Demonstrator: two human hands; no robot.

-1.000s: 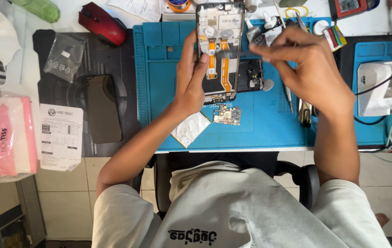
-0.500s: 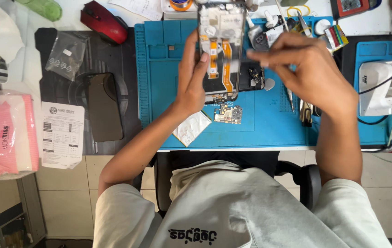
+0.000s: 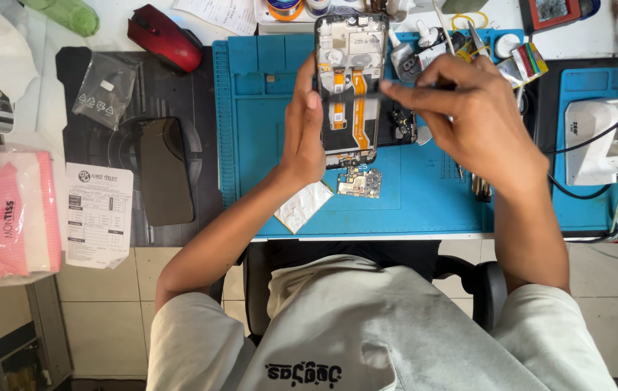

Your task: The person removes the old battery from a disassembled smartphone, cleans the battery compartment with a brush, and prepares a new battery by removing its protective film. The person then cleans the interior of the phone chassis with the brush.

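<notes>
An opened phone (image 3: 351, 87) with its back removed lies on the blue work mat (image 3: 265, 145), orange flex cables showing inside. My left hand (image 3: 301, 130) grips the phone's left edge. My right hand (image 3: 468, 116) pinches a thin dark tool (image 3: 356, 94) whose tip reaches across the phone's middle. A small circuit board (image 3: 359, 182) lies on the mat just below the phone.
A dark phone back cover (image 3: 165, 170) and a clear plastic bag (image 3: 104, 90) lie on the black mat at left, beside a red mouse (image 3: 164, 38), a paper sheet (image 3: 99, 213) and a pink tissue pack (image 3: 5, 217). A white device with cables (image 3: 602, 141) sits at right.
My right hand has moved from the small parts at the top right down and left, and now holds the thin tool across the phone. My left hand has stayed on the phone.
</notes>
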